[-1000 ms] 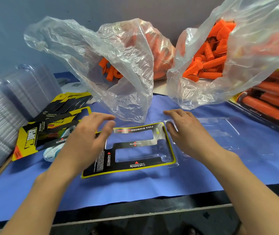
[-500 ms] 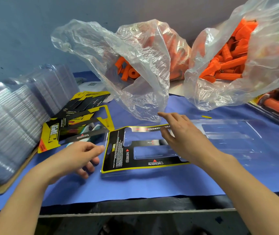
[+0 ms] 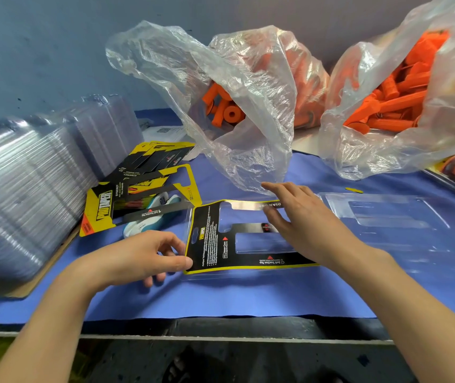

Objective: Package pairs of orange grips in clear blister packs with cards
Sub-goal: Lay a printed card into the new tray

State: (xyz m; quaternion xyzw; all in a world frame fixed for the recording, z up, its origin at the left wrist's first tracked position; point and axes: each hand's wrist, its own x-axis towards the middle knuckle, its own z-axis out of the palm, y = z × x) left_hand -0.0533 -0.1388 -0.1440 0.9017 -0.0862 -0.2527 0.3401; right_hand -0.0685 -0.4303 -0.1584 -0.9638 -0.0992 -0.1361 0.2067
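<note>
At centre frame the left hand [image 3: 138, 258] pinches the card [image 3: 209, 244] by its left edge. The right hand [image 3: 306, 222] presses it, fingers straight.

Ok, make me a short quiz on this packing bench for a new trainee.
1. True or false: the left hand pinches the left edge of the black-and-yellow card.
2. Where is the stack of empty clear blister packs? A: at the far left. B: at the far right. C: inside a bag.
3. How many clear bags of orange grips stand at the back?
Key: 1 true; 2 A; 3 two.
</note>
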